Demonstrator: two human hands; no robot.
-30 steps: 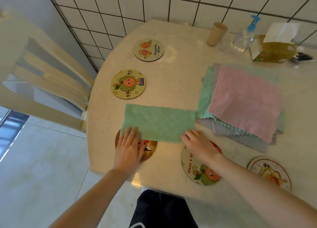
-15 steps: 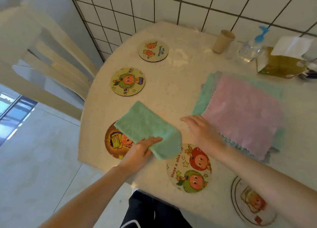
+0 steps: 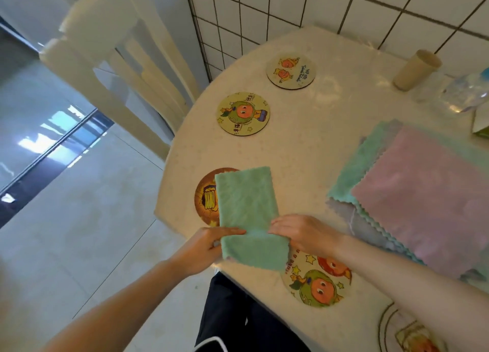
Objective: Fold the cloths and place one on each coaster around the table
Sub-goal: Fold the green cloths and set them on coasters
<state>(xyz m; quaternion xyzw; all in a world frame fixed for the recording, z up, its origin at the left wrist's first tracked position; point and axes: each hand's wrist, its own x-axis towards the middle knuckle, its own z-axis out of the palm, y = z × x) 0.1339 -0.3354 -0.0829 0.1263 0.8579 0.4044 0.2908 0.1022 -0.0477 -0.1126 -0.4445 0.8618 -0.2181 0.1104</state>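
Green cloth (image 3: 247,214), folded into a long strip, held over the near left edge of the table (image 3: 304,145): far half lying across the right part of a brown coaster (image 3: 207,197) and hiding it, near half bent over toward the body. Gripped at that bend from both sides: left hand (image 3: 209,246) curled on the left edge, thumb on top, fingers hidden under the fabric; right hand (image 3: 304,234) pinching the right edge, fingertips buried in the fold. Just beside the near end, partly covered a coaster with a green and orange figure (image 3: 318,283). Farther along the rim, two more coasters, one green-figured (image 3: 243,113), one pale (image 3: 290,70). At the lower right, another coaster (image 3: 407,330), cut off and blurred. To the right, a stack of flat cloths (image 3: 423,193), pink on top, green and grey beneath, clipped by the frame. At the back, a beige cup (image 3: 416,70) and a blurred clear bottle (image 3: 465,92). Left of the table, a cream chair (image 3: 119,60).
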